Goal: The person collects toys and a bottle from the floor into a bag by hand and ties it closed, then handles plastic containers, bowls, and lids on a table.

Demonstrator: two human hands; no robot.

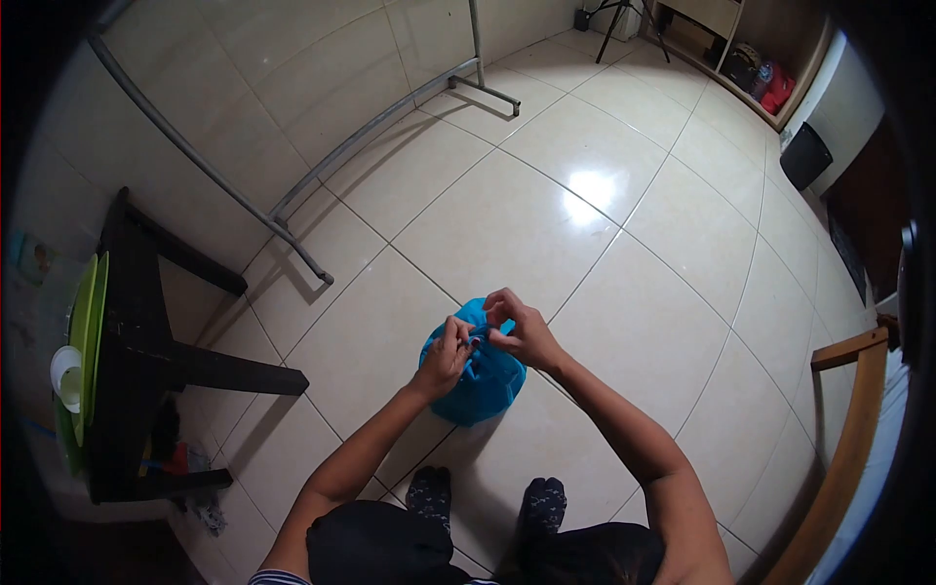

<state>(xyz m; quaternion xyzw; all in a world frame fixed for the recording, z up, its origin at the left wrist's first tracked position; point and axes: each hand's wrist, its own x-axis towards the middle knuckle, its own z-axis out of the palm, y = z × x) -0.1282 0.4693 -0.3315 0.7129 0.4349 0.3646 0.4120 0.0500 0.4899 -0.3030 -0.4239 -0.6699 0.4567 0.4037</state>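
A bright blue bag (482,392) with a gathered, crumpled top is in front of my feet, near the middle of the head view. My left hand (446,357) is closed on the left side of the gathered top, its fingers pinched against the folds. On the other side, my right hand (527,337) has curled fingers and pinches the top with thumb and forefinger. Parts of the fingertips are hidden among the folds. What the bag contains cannot be seen.
A black table (141,341) on the left holds green plates (88,341) and a white cup (66,375). A grey metal rack (361,136) stands by the wall. At right is a wooden frame (850,429); a shelf unit (707,39) stands far back. Pale tiles (526,224) cover the floor.
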